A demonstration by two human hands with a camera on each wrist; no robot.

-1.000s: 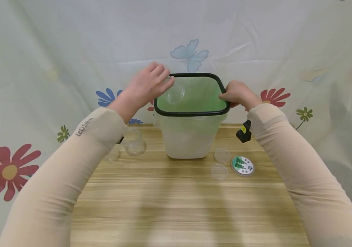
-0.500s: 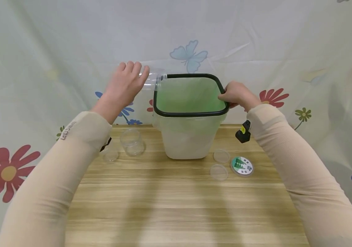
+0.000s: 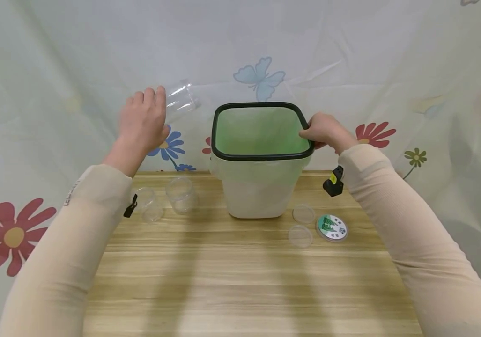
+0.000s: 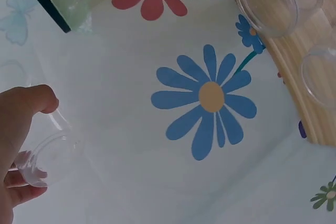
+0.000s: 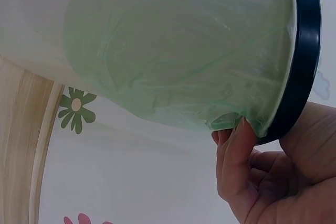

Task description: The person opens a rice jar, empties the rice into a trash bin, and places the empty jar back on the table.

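My left hand (image 3: 142, 119) is raised in the air left of the bin, fingers curled round a clear plastic jar (image 3: 181, 97). In the left wrist view, the thumb lies on one side of the jar and fingertips on the other. A white trash bin (image 3: 259, 192) with a black rim (image 3: 261, 157) stands at the back of the table, lined with a thin green bag (image 3: 257, 131). At the bin's right side my right hand (image 3: 326, 130) grips the rim, thumb on the inner side. Its fingers are by the bag's gathered edge (image 5: 231, 121) in the right wrist view.
Left of the bin, a clear jar (image 3: 181, 195) stands on the wooden table (image 3: 240, 281), with more clear round plastic (image 3: 152, 213) beside it. On the right lie two clear discs (image 3: 304, 214) and a round lid with a green and white label (image 3: 332, 228). A flowered cloth hangs behind.
My left hand has drawn the clear jar out of the bin, over its left rim, and away to the left. The right hand has stayed on the rim.
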